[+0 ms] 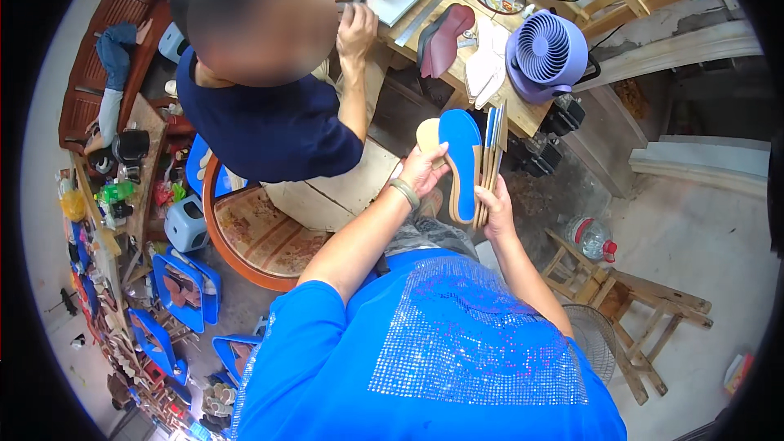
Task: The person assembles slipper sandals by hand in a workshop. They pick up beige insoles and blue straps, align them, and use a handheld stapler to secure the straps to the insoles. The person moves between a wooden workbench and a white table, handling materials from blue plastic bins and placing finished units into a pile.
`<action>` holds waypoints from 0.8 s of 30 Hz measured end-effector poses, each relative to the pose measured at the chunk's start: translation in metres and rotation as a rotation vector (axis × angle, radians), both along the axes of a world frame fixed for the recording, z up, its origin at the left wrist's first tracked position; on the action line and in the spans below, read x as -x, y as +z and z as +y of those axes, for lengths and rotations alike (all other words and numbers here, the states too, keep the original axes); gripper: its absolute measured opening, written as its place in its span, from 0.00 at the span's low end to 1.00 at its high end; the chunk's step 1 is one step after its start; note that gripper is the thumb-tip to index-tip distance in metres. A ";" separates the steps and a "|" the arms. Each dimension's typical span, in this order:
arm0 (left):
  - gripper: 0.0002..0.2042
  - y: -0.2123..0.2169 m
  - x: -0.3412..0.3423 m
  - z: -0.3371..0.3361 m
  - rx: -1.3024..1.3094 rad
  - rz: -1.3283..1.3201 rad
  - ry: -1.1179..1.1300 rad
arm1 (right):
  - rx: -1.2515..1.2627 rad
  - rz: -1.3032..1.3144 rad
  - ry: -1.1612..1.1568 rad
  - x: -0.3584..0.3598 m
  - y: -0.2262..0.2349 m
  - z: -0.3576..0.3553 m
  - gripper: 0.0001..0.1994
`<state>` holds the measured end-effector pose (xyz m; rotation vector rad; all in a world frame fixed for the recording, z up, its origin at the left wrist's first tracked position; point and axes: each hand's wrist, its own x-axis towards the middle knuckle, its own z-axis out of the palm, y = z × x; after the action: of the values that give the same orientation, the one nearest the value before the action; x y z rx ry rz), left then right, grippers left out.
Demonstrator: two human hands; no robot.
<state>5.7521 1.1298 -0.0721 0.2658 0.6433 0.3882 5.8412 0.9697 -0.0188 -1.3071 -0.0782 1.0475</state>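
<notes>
In front of my chest, my left hand (pixel 423 167) grips shoe insoles by the side, its thumb on top. The uppermost insole (pixel 462 151) has a bright blue face and a tan edge; behind it a cream-coloured rounded end (pixel 427 134) sticks out to the left. Just to the right, my right hand (pixel 496 208) is closed around the lower part of a stack of insoles (pixel 492 151). That stack stands nearly edge-on, showing thin tan layers and a strip of blue. Both bundles are side by side and seem to touch around their lower ends.
A person in a dark shirt (pixel 269 131) sits close at the left by a wooden workbench (pixel 527 118). On it are a purple fan (pixel 543 53), maroon shoe pieces (pixel 445 39) and white pieces (pixel 487 61). A wooden stool (pixel 629 294) and a large bottle (pixel 592 239) stand right.
</notes>
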 end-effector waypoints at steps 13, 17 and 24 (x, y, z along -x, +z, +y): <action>0.17 0.002 -0.009 0.000 0.158 0.030 0.120 | 0.377 -1.052 0.152 0.010 0.025 0.019 0.33; 0.20 -0.069 0.008 -0.007 0.050 -0.584 0.088 | 0.198 -1.297 0.438 0.030 0.042 0.022 0.35; 0.16 -0.001 0.000 0.009 0.430 -0.264 0.047 | 0.059 -0.441 0.211 0.012 0.027 0.008 0.32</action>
<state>5.7525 1.1388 -0.0734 -0.2080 0.4590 0.3139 5.8288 0.9777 0.0080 -1.5918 -0.5306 0.9242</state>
